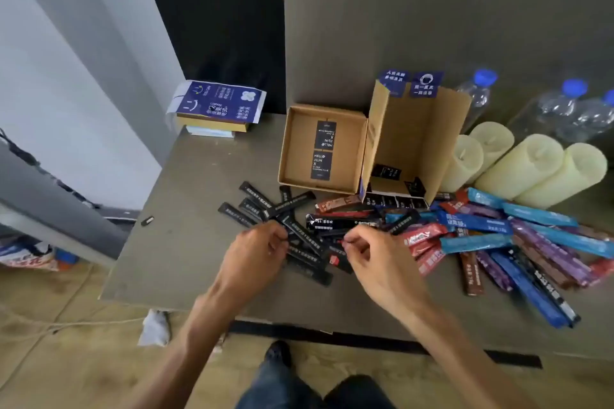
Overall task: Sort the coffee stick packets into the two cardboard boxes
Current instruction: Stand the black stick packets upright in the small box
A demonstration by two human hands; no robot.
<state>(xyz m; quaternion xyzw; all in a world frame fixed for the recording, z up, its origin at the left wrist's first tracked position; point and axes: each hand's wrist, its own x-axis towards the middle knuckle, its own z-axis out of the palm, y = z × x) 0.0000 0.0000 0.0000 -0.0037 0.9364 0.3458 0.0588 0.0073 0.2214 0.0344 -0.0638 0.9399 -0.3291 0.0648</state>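
Closest to you, your left hand (255, 251) has its fingers curled down onto the black packets (300, 232) at the front of the table (186, 209), thumb and fingertips gripping a few of them. Your right hand (373, 252) pinches the end of one from the same heap between thumb and forefinger, though blur hides exactly which stick it has. The step looks like gathering the black ones into a bundle. They lie crossed at all angles, so slide them parallel against the tabletop with both hands before you lift, or loose ones will likely fan out and drop. Take a modest bunch, not the whole heap

Just to the right, the coloured packets (498, 236) in blue, purple, red and brown overlap the black heap at its edge, so check that none rides along in your bundle

Beyond the heap sits the shallow box (292, 146), open, with two black printed pieces lying flat inside. That is probably where black goes, so lay yours lengthwise beside them. Touching it on the right, the tall-lidded box (415, 129) has its flap upright and a few dark items at the bottom, too small to identify. Farther back, the candles (531, 169) and water bottles (571, 103) crowd the right side, so bring your arm in from the front-left
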